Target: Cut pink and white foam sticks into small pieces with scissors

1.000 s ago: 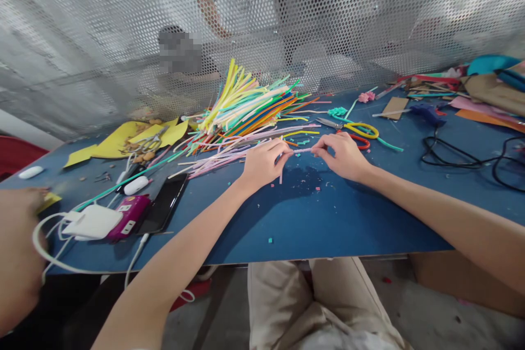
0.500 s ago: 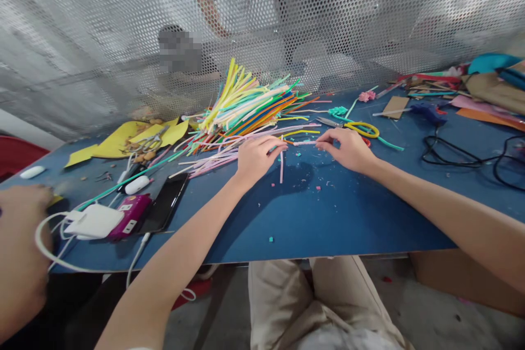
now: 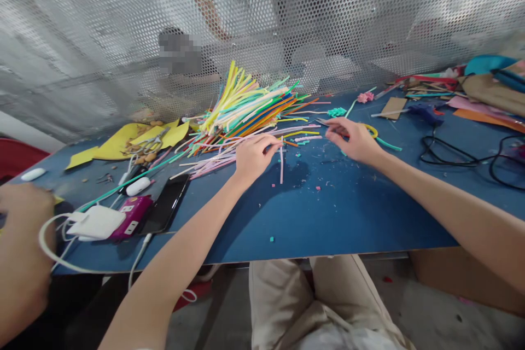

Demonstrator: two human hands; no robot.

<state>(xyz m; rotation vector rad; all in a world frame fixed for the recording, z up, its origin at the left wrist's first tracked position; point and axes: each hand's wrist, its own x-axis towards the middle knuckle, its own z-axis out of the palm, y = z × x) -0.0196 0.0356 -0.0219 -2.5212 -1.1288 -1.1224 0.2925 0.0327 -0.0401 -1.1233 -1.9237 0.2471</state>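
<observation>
My left hand (image 3: pixel 256 156) is closed, thumb and fingertips pinched at a thin lilac pipe cleaner (image 3: pixel 281 167) whose end points toward me. Over a pair of scissors (image 3: pixel 322 121) hovers my right hand (image 3: pixel 348 136), its fingers loosely bent and the thumb apart; it covers most of the handles, and whether it touches them is hidden. A yellow handle loop (image 3: pixel 371 131) shows behind it. Between the hands a short lilac piece (image 3: pixel 309 138) lies on the table near small teal and orange offcuts.
A big heap of coloured pipe cleaners (image 3: pixel 254 104) stands behind my left hand. To the left are a phone (image 3: pixel 166 205), a purple power block (image 3: pixel 130 217), white cables and another person's hand (image 3: pixel 27 213). A glue gun (image 3: pixel 426 114) with a black cord lies right. Perforated metal (image 3: pixel 262 11) rises behind.
My right hand has left the lilac piece between the hands and shifted slightly right, over the scissors. My left hand has drawn back a little to the left, still pinched.
</observation>
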